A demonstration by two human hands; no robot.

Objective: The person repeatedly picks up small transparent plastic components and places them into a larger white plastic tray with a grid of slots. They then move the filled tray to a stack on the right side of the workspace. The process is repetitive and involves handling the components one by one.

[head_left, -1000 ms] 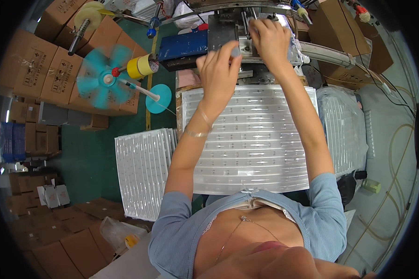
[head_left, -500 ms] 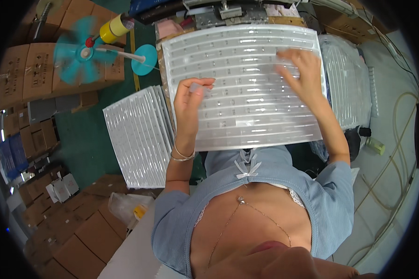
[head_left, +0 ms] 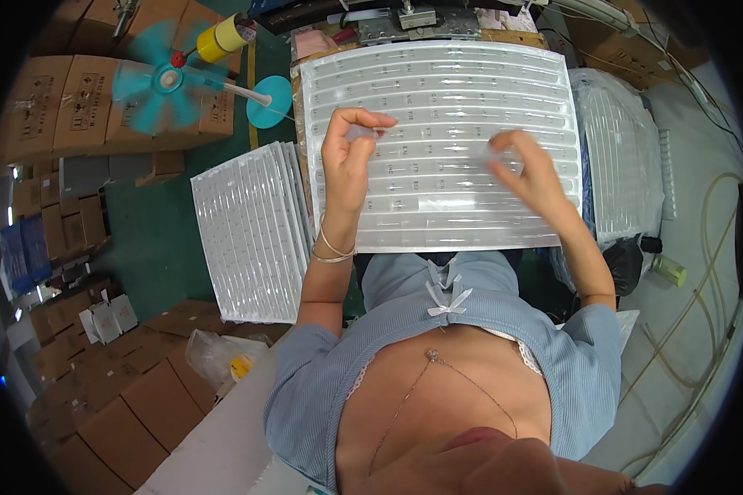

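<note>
In front of me lies a large white ribbed sheet (head_left: 462,224) with long parallel channels and rows of small dark marks under a glossy clear surface. Over its left part, my left hand (head_left: 348,161) is closed, thumb and fingers curled around a small translucent plastic piece (head_left: 358,132). Above the right part hovers my right hand (head_left: 538,177), fingers bent and thumb below them. Motion blurs its fingertips, and a pale smear shows beside them; whether they hold anything I cannot make out.
Several similar ribbed sheets (head_left: 248,239) are stacked at the left. Plastic-wrapped sheets (head_left: 623,157) stand at the right. A turquoise fan (head_left: 169,80) is at the far left, near cardboard boxes (head_left: 82,103). A metal fixture (head_left: 417,18) sits beyond the sheet.
My right hand has come nearer to me, down from the sheet's upper right. My left hand has moved slightly away from me, still holding the translucent piece. The whole view has shifted a little.
</note>
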